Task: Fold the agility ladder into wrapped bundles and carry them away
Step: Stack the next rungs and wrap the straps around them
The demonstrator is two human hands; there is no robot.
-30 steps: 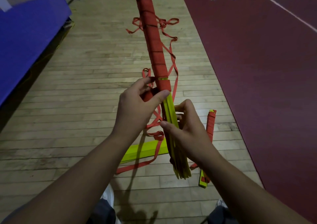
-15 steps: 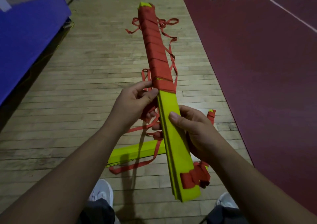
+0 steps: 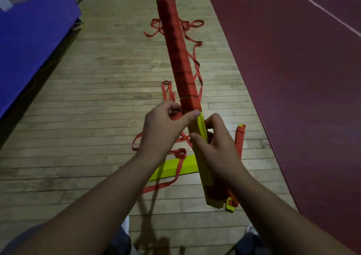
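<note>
While the wrap stands unfinished, the held bundle (image 3: 178, 59) of yellow rungs is raised over the wooden floor (image 3: 93, 122), with red strap wound along its far length and its near part mostly bare yellow.

- Left hand (image 3: 166, 129): thumb and fingers pinching the strap (image 3: 176, 116) at the wrap's edge.
- Right hand (image 3: 218, 149): fingers curled round the bare yellow part.
- Second item: small wrapped bundle (image 3: 239, 137), lying on the floor by its edge with the red court (image 3: 293, 98), apparently complete.
- Third item: loose yellow rungs (image 3: 172, 166) and slack straps (image 3: 195, 45) on the floor beneath, unwrapped.
- Judged outstanding: the remaining turns, the loose rungs, all carrying.
</note>
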